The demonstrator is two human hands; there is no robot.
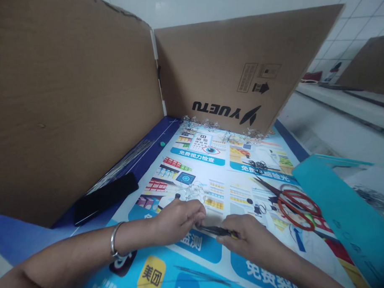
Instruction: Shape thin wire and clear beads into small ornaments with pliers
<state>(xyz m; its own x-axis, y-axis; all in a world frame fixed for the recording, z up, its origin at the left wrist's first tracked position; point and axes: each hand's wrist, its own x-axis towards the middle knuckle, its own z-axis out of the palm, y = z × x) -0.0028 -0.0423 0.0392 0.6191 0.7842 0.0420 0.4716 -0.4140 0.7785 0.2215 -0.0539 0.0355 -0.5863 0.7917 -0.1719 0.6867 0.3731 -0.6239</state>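
Observation:
My right hand (244,234) is closed around the handles of dark pliers (212,230); a bit of yellow shows on the grip. The pliers' jaws point left and meet the fingertips of my left hand (181,219), which is pinched closed. What the left fingers hold is too small to make out. Just beyond that hand lies a tangle of thin, shiny wire pieces (192,191); whether it touches the fingers I cannot tell. To the right, orange-handled scissors (295,206) lie open on the printed sheet (235,250). A metal bangle (114,241) circles my left wrist.
Cardboard panels (210,73) stand at the left and back. Along the back lie shiny wire bits (255,135); dark wire loops (256,165) are nearer. A black phone (106,199) and long thin wires (125,160) lie left. At right is a teal box (343,216) holding dark wire pieces.

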